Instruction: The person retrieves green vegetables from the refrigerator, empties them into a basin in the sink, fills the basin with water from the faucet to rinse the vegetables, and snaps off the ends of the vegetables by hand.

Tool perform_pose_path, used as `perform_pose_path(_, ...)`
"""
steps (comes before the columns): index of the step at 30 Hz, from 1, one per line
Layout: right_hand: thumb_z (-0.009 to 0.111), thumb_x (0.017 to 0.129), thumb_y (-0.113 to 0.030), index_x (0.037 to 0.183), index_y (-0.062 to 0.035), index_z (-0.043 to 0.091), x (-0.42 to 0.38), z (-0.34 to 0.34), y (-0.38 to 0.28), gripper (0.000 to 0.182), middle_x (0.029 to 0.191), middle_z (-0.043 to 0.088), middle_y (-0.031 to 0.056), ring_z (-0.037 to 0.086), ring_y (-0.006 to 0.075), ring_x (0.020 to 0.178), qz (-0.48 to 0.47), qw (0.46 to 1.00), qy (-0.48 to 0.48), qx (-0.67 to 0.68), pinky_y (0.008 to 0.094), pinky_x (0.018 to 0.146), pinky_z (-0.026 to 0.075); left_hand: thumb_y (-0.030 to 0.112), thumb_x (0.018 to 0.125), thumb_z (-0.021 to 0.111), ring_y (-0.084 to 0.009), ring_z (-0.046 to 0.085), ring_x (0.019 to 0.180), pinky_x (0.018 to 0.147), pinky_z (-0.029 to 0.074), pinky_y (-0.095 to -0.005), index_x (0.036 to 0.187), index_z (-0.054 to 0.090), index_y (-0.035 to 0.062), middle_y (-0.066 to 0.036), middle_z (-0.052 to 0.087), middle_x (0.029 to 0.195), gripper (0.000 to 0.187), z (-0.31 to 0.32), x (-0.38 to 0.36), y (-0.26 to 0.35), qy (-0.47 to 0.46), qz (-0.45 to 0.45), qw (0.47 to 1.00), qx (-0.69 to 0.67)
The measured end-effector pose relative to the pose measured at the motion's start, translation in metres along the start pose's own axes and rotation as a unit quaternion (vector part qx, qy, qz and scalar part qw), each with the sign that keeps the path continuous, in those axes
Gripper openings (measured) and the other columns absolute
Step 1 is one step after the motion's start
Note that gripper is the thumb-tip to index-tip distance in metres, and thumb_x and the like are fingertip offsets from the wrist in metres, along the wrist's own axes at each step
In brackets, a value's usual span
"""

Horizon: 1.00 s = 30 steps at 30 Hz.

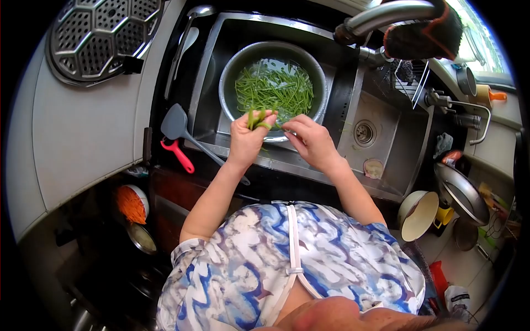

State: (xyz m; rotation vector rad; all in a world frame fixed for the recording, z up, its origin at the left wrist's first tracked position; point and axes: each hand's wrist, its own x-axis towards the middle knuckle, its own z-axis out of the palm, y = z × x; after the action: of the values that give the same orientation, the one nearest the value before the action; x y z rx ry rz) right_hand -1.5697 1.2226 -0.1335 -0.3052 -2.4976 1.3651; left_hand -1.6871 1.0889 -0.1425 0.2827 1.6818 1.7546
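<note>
A round metal basin (226, 98) sits in the left part of the sink, holding water and many thin green beans (274, 88). Over its near rim, my left hand (248, 138) is closed around a small bunch of green beans (256, 118), whose tips stick out above the fingers. Close beside it on the right is my right hand (312, 142), thumb and fingers drawn together near the basin's rim. What lies between those fingertips is too small to make out.
The steel sink (265, 160) has a second bowl with a drain (364, 133) on the right. Above it arches a faucet (381, 16). Left of the sink lie a grey spatula (175, 121), a red-handled peeler (179, 156) and a ladle (190, 27). Shredded carrot (131, 204) fills a bowl lower left.
</note>
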Motion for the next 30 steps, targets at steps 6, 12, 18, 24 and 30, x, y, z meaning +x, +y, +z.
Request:
perform_pose_path(6,0.056,0.091,-0.005,0.098,0.0036,0.063,0.004,-0.022,-0.015,0.013,0.078,0.066,0.0095,0.057,0.0085,0.055,0.223,0.873,0.011,0.433,0.0186,0.045,0.046,-0.007,0.065,0.067,-0.0237,0.063,0.075,0.064,0.051,-0.0275,0.101,0.069,0.0062,-0.009,0.059,0.091,0.038,-0.001,-0.016,0.022,-0.073,0.288,0.903,0.311)
perform_pose_path(12,0.058,0.089,-0.005,0.095,0.0058,0.063,0.000,-0.037,-0.028,0.013,0.079,0.067,0.0109,0.062,0.0107,0.057,0.261,0.835,-0.045,0.483,0.0190,0.046,0.049,-0.005,0.067,0.065,-0.0246,0.067,0.080,0.062,0.055,-0.0294,0.098,0.068,0.0043,-0.011,0.066,0.099,0.033,-0.010,-0.016,0.029,-0.090,0.442,0.812,0.370)
perform_pose_path(18,0.061,0.088,-0.007,0.094,0.0051,0.064,0.002,-0.051,-0.033,0.014,0.079,0.067,0.0114,0.065,0.0131,0.060,0.283,0.845,-0.098,0.444,0.0204,0.048,0.050,0.003,0.067,0.068,-0.0221,0.067,0.075,0.060,0.053,-0.0281,0.098,0.068,0.0037,-0.009,0.067,0.095,0.031,-0.015,-0.018,0.039,-0.123,0.487,0.742,0.444)
perform_pose_path(24,0.061,0.088,-0.006,0.091,0.0050,0.065,0.002,-0.054,-0.034,0.012,0.077,0.066,0.0097,0.065,0.0123,0.060,0.289,0.858,-0.112,0.410,0.0204,0.048,0.050,0.005,0.068,0.064,-0.0173,0.063,0.066,0.054,0.049,-0.0269,0.096,0.069,0.0044,-0.006,0.063,0.088,0.029,-0.015,-0.014,0.048,-0.161,0.501,0.702,0.480)
perform_pose_path(30,0.061,0.084,-0.004,0.086,0.0035,0.065,0.000,-0.055,-0.040,0.009,0.071,0.064,0.0045,0.062,0.0083,0.059,0.290,0.887,-0.106,0.342,0.0190,0.049,0.047,0.007,0.071,0.062,-0.0145,0.059,0.062,0.051,0.047,-0.0253,0.100,0.066,0.0033,-0.005,0.060,0.093,0.029,-0.010,-0.014,0.055,-0.192,0.525,0.662,0.499)
